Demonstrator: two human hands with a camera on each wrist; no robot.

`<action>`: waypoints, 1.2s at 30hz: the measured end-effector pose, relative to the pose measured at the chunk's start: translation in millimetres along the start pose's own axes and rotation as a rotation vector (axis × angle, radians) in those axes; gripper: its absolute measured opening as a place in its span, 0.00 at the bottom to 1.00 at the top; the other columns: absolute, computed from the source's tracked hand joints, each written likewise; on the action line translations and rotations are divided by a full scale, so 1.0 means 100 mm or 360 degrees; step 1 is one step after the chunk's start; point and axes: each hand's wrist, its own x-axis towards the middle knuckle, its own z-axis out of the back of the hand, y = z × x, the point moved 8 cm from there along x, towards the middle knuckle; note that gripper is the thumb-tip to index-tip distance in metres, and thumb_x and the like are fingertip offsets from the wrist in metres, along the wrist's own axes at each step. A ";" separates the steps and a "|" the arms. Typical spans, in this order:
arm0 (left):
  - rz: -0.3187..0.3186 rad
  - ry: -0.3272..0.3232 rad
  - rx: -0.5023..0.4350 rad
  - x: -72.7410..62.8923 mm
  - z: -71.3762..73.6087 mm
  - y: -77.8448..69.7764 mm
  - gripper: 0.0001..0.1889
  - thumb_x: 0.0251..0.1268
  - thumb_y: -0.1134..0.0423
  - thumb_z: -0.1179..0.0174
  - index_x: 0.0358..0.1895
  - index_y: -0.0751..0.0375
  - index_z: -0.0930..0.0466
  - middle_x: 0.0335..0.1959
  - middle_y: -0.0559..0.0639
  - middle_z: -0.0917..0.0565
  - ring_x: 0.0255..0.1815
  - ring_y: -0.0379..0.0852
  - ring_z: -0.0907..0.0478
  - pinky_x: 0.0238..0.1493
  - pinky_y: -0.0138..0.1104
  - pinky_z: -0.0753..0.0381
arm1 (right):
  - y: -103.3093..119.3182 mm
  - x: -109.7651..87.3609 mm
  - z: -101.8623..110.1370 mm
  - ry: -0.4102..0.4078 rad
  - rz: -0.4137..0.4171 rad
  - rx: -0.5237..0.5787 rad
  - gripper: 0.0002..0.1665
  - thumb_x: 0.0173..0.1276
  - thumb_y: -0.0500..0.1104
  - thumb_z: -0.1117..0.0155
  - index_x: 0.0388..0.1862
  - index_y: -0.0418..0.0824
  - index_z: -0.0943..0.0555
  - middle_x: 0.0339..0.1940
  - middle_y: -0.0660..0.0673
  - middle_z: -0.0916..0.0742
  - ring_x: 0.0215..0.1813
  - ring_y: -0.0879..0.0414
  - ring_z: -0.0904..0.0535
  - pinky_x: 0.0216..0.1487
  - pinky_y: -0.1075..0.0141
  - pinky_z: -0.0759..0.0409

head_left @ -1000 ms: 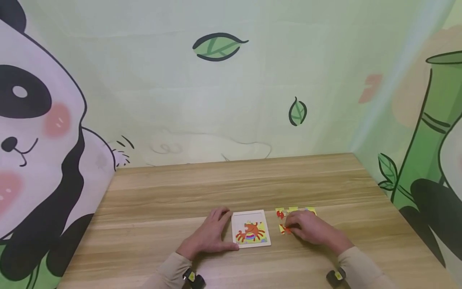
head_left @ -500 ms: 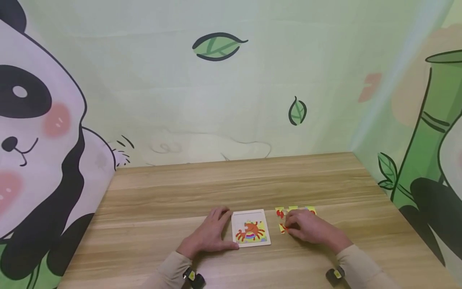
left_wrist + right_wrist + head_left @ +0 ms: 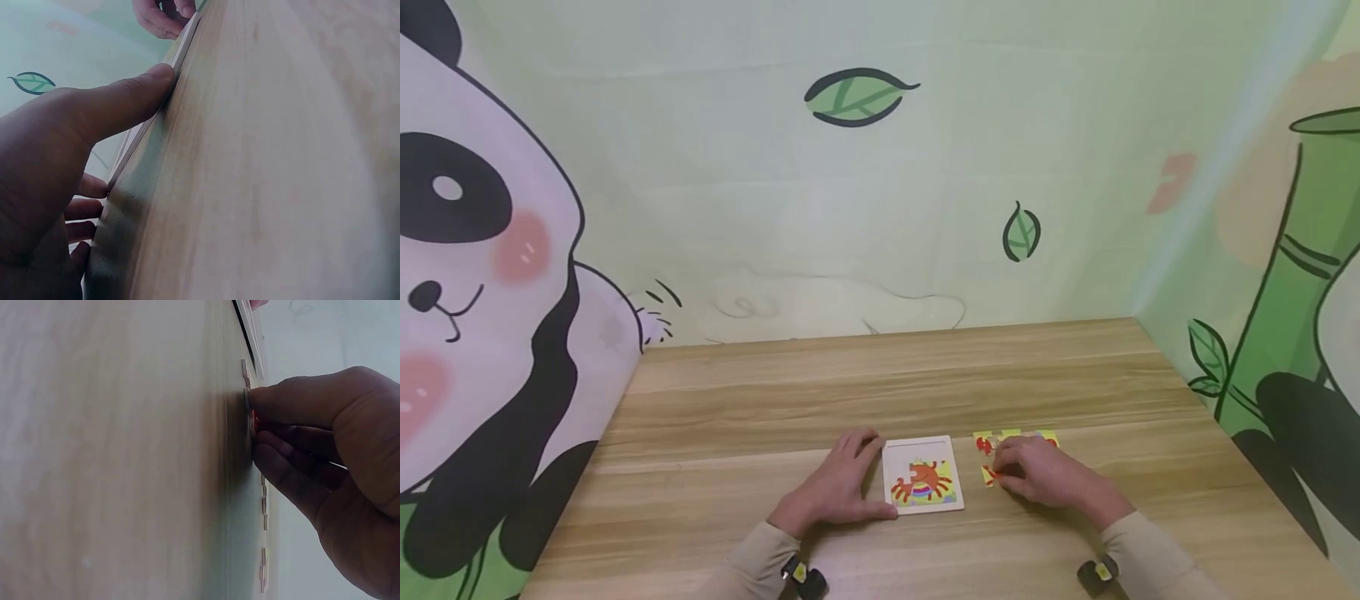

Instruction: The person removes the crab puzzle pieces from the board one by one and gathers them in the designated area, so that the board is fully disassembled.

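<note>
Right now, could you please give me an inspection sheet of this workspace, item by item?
Surface: wooden table, light grain, no spills seen.
Job's things: puzzle tray with a crab picture partly filled; loose puzzle pieces lie to its right.
Clutter: nothing seen.
Hands: left hand rests on the table with straight fingers against the tray's left edge; right hand pinches a puzzle piece lying on the table.
Cables: nothing seen; small black devices sit at both wrists.
Surroundings: backdrop printed with pandas, leaves and bamboo behind and beside the table.
</note>
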 end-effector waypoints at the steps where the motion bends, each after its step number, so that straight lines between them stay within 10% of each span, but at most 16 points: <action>1: -0.0002 -0.0002 -0.0003 0.00 0.00 0.00 0.56 0.46 0.28 0.35 0.73 0.64 0.41 0.70 0.57 0.39 0.72 0.55 0.44 0.74 0.49 0.41 | 0.00 0.00 0.00 0.0001 0.0000 0.0004 0.03 0.61 0.40 0.30 0.33 0.49 0.15 0.39 0.55 0.15 0.44 0.60 0.19 0.46 0.61 0.18; 36: 0.0009 0.0007 0.0012 0.01 0.00 -0.01 0.56 0.46 0.29 0.35 0.73 0.63 0.41 0.70 0.56 0.39 0.72 0.54 0.44 0.73 0.48 0.40 | 0.20 0.35 0.14 -0.0029 -0.0066 0.0052 0.08 0.63 0.40 0.33 0.42 0.42 0.15 0.37 0.51 0.14 0.33 0.65 0.26 0.34 0.71 0.24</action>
